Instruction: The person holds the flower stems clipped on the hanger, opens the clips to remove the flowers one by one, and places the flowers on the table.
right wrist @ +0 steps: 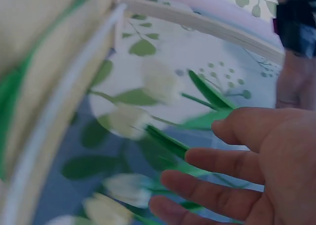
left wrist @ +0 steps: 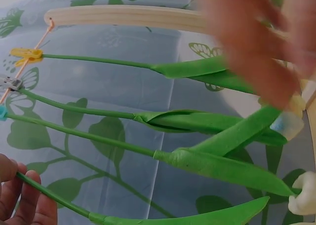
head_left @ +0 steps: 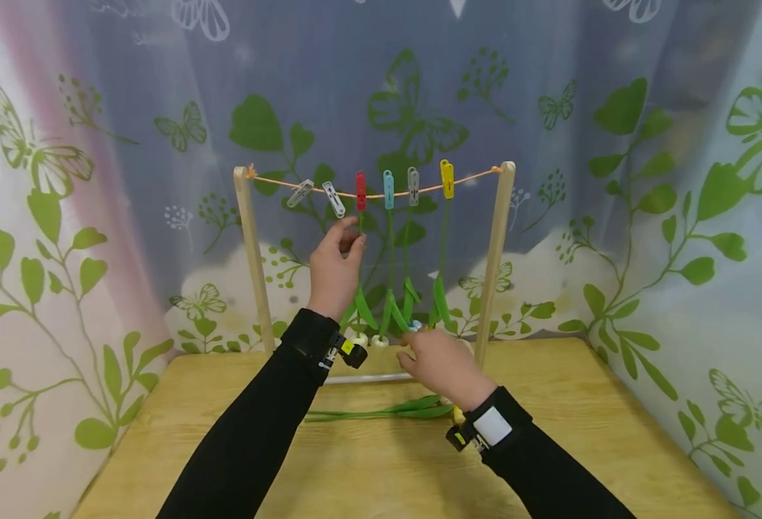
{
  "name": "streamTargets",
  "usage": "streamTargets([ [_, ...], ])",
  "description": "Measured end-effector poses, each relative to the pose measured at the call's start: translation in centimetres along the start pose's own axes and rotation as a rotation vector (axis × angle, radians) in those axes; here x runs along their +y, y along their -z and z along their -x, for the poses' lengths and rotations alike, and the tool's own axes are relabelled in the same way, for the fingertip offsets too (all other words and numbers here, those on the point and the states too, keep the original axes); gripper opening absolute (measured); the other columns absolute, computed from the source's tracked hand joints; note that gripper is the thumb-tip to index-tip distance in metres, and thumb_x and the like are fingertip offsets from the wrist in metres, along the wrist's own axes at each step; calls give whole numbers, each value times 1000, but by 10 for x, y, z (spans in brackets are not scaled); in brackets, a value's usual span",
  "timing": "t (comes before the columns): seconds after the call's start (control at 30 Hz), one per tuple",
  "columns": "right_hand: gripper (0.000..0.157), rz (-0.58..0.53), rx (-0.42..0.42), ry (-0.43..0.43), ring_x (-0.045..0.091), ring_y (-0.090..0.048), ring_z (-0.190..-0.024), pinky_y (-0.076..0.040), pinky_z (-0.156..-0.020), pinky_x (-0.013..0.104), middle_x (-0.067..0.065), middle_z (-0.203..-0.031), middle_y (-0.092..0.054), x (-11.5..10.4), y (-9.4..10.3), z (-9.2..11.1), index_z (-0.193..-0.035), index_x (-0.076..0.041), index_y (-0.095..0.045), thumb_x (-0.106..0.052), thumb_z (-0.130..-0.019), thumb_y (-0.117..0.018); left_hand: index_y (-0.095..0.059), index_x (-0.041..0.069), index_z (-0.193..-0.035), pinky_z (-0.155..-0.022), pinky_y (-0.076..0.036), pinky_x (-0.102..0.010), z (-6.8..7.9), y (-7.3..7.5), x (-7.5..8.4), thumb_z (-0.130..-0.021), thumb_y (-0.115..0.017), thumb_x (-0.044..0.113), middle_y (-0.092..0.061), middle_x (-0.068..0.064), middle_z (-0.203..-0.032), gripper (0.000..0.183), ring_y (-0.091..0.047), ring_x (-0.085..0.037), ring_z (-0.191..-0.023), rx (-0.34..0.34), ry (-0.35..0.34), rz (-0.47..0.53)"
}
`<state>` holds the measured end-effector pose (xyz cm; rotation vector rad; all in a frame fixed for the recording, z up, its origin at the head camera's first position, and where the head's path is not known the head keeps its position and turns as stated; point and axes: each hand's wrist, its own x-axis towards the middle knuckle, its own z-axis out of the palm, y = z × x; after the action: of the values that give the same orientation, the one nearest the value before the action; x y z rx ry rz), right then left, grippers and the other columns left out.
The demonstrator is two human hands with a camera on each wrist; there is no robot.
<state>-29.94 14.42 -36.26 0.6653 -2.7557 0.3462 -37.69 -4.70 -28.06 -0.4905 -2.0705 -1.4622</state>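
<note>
Artificial tulips hang upside down from an orange string (head_left: 374, 196), held by red (head_left: 361, 191), light blue (head_left: 388, 189), grey (head_left: 413, 186) and yellow (head_left: 447, 180) clothespins. Just below the red one, my left hand (head_left: 338, 263) pinches the green stem of a tulip (left wrist: 59, 200) between thumb and fingers. My right hand (head_left: 442, 364) is lower, in front of the hanging blooms; in the right wrist view its fingers (right wrist: 217, 158) are spread and hold nothing. White tulip heads (head_left: 379, 340) show between the hands.
Two wooden posts (head_left: 496, 267) carry the string over the wooden table (head_left: 225, 425). Two pale clothespins (head_left: 333, 199) tilt on the string at the left. Another tulip (head_left: 381, 412) lies on the table in front of the white bottom bar (head_left: 368, 378). A patterned curtain (head_left: 329, 72) stands behind.
</note>
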Motion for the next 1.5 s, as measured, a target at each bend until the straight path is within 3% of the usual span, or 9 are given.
streamTargets([
  [0.13, 26, 41, 41, 39, 15, -68, -71, -58, -63, 32, 8, -101, -77, -2, 38, -17, -119, -6, -75, -24, -101, -69, -55, 18, -148, -88, -58, -41, -1, 1, 1, -108, -59, 20, -68, -8, -123, 40, -67, -26, -111, -5, -4, -1],
  [0.3, 31, 76, 87, 76, 21, -70, -78, -59, -66, 36, 13, -108, -75, -7, 85, -41, -127, -4, -71, -23, -102, -68, -56, 20, -147, -86, -58, -42, 0, 3, 1, -107, -60, 22, -69, -8, -123, 39, -67, -26, -112, -6, 6, -15],
  [0.53, 32, 170, 133, 79, 23, -69, -81, -57, -65, 36, 11, -106, -72, -20, 134, -68, -128, -6, -69, -25, -103, -66, -56, 16, -147, -87, -58, -43, 1, 4, -1, -108, -60, 20, -69, -10, -125, 40, -67, -28, -113, -15, 4, -20],
  [0.67, 20, 144, 132, 85, 21, -65, -72, -51, -63, 35, 6, -90, -70, -27, 150, -80, -117, -9, -71, -23, -103, -66, -55, 18, -147, -87, -59, -43, 1, 6, 0, -108, -60, 20, -69, -9, -125, 40, -67, -27, -113, -14, 2, -26],
  [0.83, 24, 79, 120, 83, 20, -62, -65, -47, -61, 34, 5, -84, -69, -34, 167, -94, -121, -8, -71, -21, -103, -63, -56, 21, -146, -86, -59, -41, 1, 6, 0, -108, -60, 21, -70, -8, -122, 38, -68, -25, -111, -7, 4, -28],
  [0.97, 31, 58, 133, 93, 21, -63, -69, -51, -67, 35, 5, -89, -69, -38, 184, -104, -130, -6, -68, -22, -104, -60, -55, 24, -146, -88, -59, -38, 1, 4, -3, -108, -59, 22, -69, -7, -123, 39, -67, -24, -112, -19, 10, -22],
  [1.2, 32, 34, 131, 134, 22, -66, -79, -55, -74, 38, 6, -102, -69, -46, 212, -126, -131, -7, -66, -24, -105, -60, -55, 24, -146, -89, -59, -39, 2, 3, -4, -108, -60, 22, -69, -6, -123, 39, -67, -24, -112, -5, 12, -14],
  [1.5, 34, 69, 23, 144, 24, -69, -96, -57, -89, 40, 11, -119, -71, -56, 236, -154, -131, -6, -68, -27, -105, -59, -55, 22, -147, -90, -59, -41, 4, 3, -2, -109, -58, 22, -68, -8, -125, 39, -67, -26, -114, -21, 32, 6],
])
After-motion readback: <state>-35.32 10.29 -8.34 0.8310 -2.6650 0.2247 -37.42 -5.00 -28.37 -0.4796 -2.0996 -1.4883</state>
